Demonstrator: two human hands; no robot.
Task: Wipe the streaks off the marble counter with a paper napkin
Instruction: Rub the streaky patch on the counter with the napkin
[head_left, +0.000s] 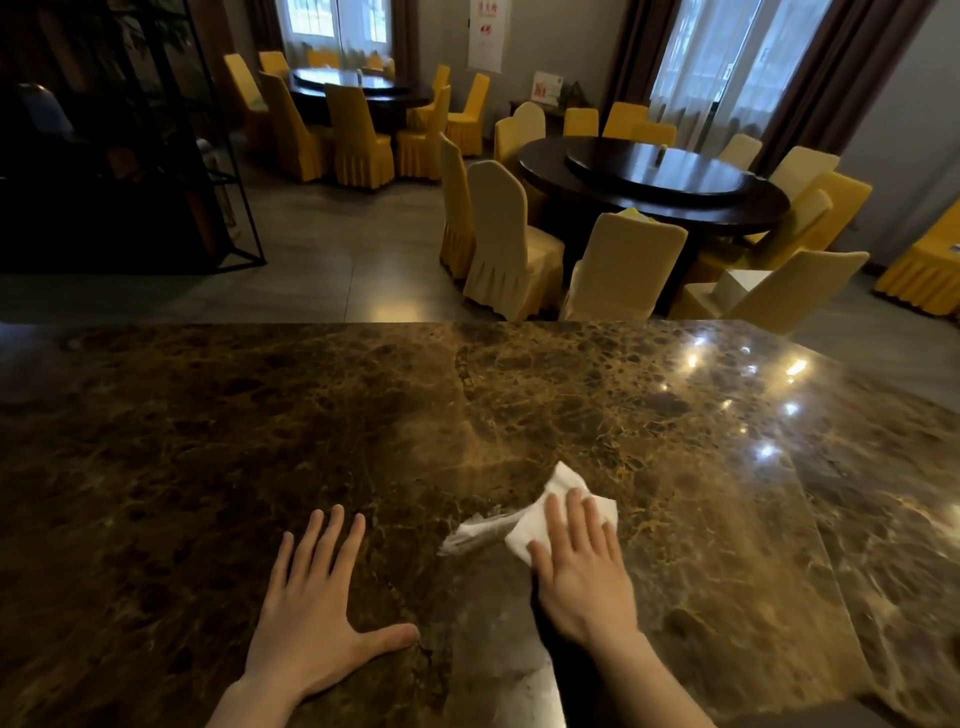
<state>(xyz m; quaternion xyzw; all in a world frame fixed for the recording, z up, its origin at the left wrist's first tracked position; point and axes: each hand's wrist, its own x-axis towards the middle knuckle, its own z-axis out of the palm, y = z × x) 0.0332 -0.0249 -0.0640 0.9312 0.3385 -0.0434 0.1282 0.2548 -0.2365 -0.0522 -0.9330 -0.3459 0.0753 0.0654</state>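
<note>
**A:** Where is the paper napkin, and what are the hands doing?

**B:** The white paper napkin (545, 519) lies crumpled on the marble surface (208, 441), near its front edge and right of centre. The right hand (582, 566) presses flat on top of it, fingers extended and slightly spread, pinning it with the palm, not gripping it. The left hand (317, 592) rests just beside it to the left, flat and fully spread on bare stone, holding nothing.

**A:** How will the napkin handle?

**B:** It looks thin, light and soft, with a loose corner trailing to the left. Likely it tears or bunches if dragged hard, so steady flat-palm pressure over its middle seems the best hold.

**A:** And the surface?

**B:** Polished dark brown marble with gold veining, glossy enough to mirror ceiling lights at the right. It probably lets the napkin slide easily. A pale, dull streak (498, 670) shows near the front edge, between the two wrists.

**A:** The room beyond?

**B:** A dim dining hall: two round dark tables (675, 192) ringed by chairs in yellow covers (504, 239), grey tiled floor, curtained windows at the back, and a black metal shelf frame (218, 156) at the left.
</note>
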